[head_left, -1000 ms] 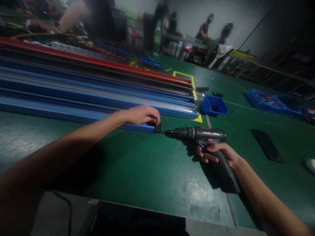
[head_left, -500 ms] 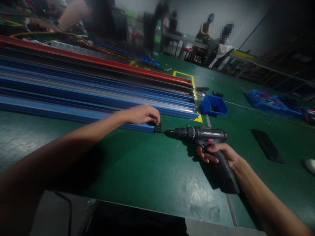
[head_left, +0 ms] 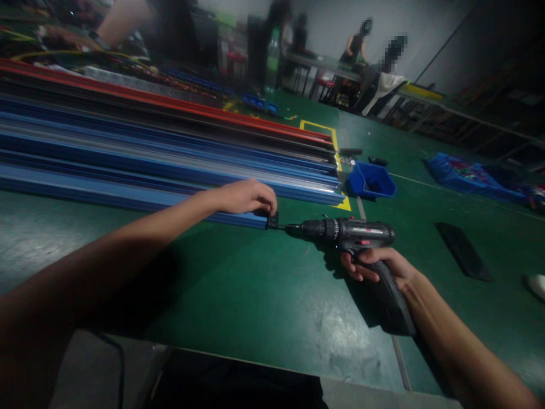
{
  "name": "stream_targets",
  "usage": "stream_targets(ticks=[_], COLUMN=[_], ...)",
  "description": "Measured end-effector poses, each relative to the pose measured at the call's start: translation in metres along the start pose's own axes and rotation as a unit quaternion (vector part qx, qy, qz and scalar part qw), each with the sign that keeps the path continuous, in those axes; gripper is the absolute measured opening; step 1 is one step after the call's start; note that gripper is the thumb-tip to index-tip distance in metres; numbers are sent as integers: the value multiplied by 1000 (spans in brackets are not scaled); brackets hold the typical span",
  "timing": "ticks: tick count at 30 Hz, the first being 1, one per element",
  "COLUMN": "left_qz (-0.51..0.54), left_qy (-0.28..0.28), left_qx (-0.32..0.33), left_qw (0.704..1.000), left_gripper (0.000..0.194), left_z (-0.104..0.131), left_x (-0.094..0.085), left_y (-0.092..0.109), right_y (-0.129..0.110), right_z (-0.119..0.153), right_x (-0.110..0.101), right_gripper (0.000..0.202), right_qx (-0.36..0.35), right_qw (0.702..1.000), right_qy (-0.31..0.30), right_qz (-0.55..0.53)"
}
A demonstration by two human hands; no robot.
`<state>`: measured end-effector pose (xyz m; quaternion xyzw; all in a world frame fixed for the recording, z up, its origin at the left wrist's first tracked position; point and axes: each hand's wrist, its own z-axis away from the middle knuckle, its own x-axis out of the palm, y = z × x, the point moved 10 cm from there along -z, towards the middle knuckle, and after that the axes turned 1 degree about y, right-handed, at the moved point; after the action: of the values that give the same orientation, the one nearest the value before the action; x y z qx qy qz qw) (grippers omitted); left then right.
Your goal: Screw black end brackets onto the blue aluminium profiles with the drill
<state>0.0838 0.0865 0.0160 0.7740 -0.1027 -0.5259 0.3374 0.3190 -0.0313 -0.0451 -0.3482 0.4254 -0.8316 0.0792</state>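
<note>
My left hand (head_left: 248,196) is closed, its fingers curled down over the black end cap (head_left: 273,220) at the right end of the nearest blue rail (head_left: 240,220). Part of that cap and the fingertips are hidden from me. In my right hand (head_left: 385,264) is a black cordless drill (head_left: 361,230), lying nearly level, with my fingers wrapped round its grip near the trigger. The drill's thin bit points left and its tip meets the end cap. A small light glows below the chuck.
Behind the rail lie more blue and black rails (head_left: 298,184) and a red one (head_left: 255,117). A blue bin (head_left: 372,180) stands beyond the drill. A black flat block (head_left: 463,251) and a blue tray (head_left: 472,179) are rightward. Other people work behind.
A small light now shows on the drill below its chuck. Both hands, the rail and the drill stay almost exactly where they were.
</note>
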Motion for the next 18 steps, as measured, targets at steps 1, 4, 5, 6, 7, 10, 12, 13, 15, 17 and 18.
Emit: stream_targets(ticks=[1, 4, 5, 6, 7, 10, 12, 13, 15, 17, 18], left_qz=[-1, -5, -6, -7, -8, -5, -3, -2, -3, -3, -3], left_qy=[0, -1, -1, -1, 0, 1, 2, 2, 1, -1, -2], left_qx=[1, -2, -5, -7, -9, -12, -12, -12, -12, -13, -14], left_qw=[1000, 1000, 1000, 1000, 1000, 1000, 1000, 1000, 1000, 1000, 1000], left_gripper=[22, 23, 22, 22, 22, 22, 22, 22, 22, 22, 22], left_z=[0, 0, 0, 0, -1, -1, -1, 0, 0, 0, 0], left_x=[0, 0, 0, 0, 0, 0, 0, 0, 0, 0, 0], left_y=[0, 1, 1, 0, 0, 0, 0, 0, 0, 0, 0], right_y=[0, 1, 1, 2, 2, 4, 4, 4, 5, 5, 5], right_z=[0, 0, 0, 1, 1, 1, 2, 2, 2, 2, 2], right_x=[0, -2, -3, -3, -4, -5, -6, -6, -7, -7, -8], right_gripper=[23, 22, 22, 22, 22, 22, 22, 22, 22, 21, 21], right_qx=[1, 3, 4, 6, 7, 13, 16, 17, 19, 20, 20], right_qw=[1000, 1000, 1000, 1000, 1000, 1000, 1000, 1000, 1000, 999, 999], right_qy=[0, 4, 6, 8, 9, 13, 11, 10, 12, 15, 18], right_qz=[-1, -1, -1, -1, -3, -17, -22, -21, -19, -22, -22])
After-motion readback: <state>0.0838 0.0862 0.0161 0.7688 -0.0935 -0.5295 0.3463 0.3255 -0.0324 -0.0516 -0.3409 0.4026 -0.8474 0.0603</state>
